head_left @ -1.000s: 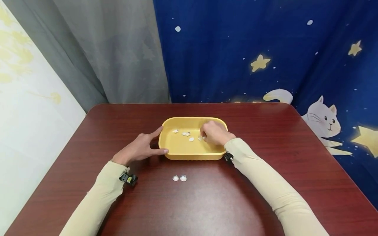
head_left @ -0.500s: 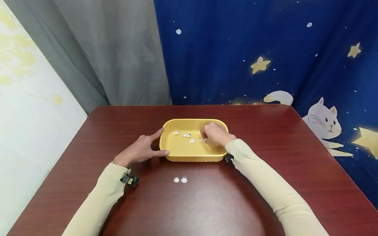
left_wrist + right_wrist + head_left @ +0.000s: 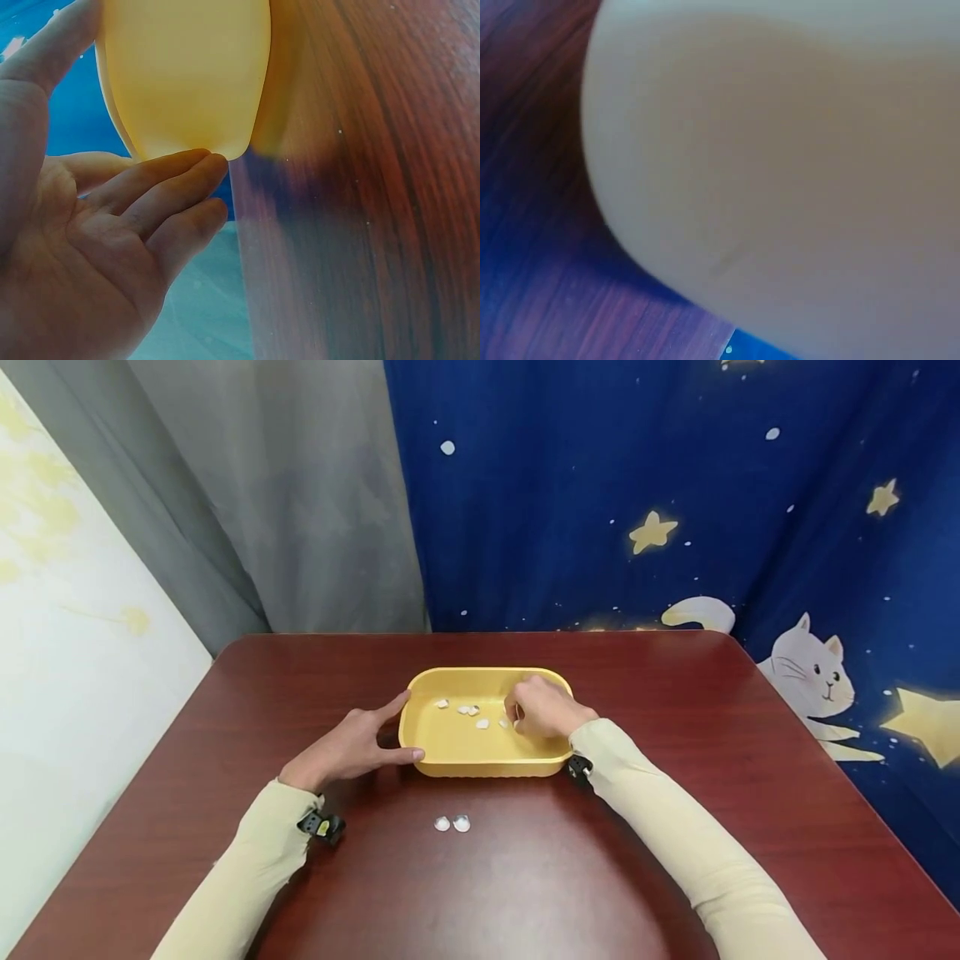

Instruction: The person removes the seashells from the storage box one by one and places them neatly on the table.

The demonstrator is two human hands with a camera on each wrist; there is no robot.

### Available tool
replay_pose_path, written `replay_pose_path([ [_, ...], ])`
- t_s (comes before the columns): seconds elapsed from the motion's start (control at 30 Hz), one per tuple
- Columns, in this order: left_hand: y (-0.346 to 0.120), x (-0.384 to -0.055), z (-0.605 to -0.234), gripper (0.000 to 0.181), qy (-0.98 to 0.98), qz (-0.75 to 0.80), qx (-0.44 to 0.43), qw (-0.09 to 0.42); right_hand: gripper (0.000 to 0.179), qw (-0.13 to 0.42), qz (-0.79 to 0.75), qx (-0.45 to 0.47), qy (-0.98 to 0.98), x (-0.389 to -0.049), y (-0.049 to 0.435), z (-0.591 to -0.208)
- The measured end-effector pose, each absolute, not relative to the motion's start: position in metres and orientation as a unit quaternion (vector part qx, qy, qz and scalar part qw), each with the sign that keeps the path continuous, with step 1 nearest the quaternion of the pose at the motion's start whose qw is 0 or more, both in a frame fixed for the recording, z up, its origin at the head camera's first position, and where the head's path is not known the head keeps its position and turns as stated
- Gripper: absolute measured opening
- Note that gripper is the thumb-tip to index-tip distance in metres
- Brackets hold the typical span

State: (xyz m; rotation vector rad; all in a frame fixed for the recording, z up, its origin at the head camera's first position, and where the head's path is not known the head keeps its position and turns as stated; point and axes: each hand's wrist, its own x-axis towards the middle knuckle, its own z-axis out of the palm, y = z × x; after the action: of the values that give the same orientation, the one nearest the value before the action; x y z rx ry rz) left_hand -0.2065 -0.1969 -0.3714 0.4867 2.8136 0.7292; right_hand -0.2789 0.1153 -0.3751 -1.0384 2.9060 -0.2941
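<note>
A shallow yellow tray [image 3: 453, 770] stands on the table with several small white, shell-like pieces [image 3: 482, 724] scattered inside. My left hand [image 3: 345, 747] spans its left end, index finger by the far corner and thumb on the near rim. In the left wrist view, its nearly straight fingers [image 3: 184, 180] lie against the tray's end wall. Inside the right half of the tray is my right hand [image 3: 546, 708], fingers curled downward beside a white piece. Its fingertips are hidden, so I cannot tell whether they pinch one. The blurred tray wall [image 3: 780, 165] fills most of the right wrist view.
Two more small white, shiny pieces [image 3: 452, 823] lie side by side on the dark red wooden table [image 3: 360, 902], in front of the tray. Behind the table's far edge hang a grey curtain [image 3: 322, 510] and a blue star-patterned curtain [image 3: 540, 485].
The head view has shifted slightly. Both hands stay at the tray; the right fingers have shifted a little over the pieces near them. The other pieces keep their places.
</note>
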Motion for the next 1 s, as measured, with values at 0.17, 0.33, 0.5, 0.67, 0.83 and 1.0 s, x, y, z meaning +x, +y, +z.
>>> replay_pose_path([
  [0.17, -0.197, -0.21, -0.366, 0.11, 0.951, 0.244, 0.163, 0.095, 0.018, 0.02, -0.107, -0.337, 0.935, -0.28, 0.118, -0.369],
  [0.33, -0.196, -0.21, -0.365, 0.11, 0.952, 0.24, 0.168, 0.093, 0.014, 0.023, -0.121, -0.346, 0.93, -0.279, 0.123, -0.367],
  [0.5, -0.196, -0.209, -0.366, 0.109, 0.952, 0.238, 0.168, 0.093, 0.009, 0.012, -0.142, -0.361, 0.922, -0.273, 0.125, -0.362],
  [0.67, -0.196, -0.209, -0.367, 0.109, 0.951, 0.24, 0.166, 0.098, 0.011, 0.01, -0.159, -0.375, 0.913, -0.263, 0.127, -0.355],
  [0.83, -0.196, -0.208, -0.368, 0.109, 0.951, 0.243, 0.165, 0.1, 0.004, -0.002, -0.161, -0.39, 0.907, -0.252, 0.127, -0.351],
  [1.0, -0.197, -0.208, -0.37, 0.11, 0.951, 0.244, 0.162, 0.102, 0.014, -0.009, -0.17, -0.401, 0.9, -0.242, 0.13, -0.347],
])
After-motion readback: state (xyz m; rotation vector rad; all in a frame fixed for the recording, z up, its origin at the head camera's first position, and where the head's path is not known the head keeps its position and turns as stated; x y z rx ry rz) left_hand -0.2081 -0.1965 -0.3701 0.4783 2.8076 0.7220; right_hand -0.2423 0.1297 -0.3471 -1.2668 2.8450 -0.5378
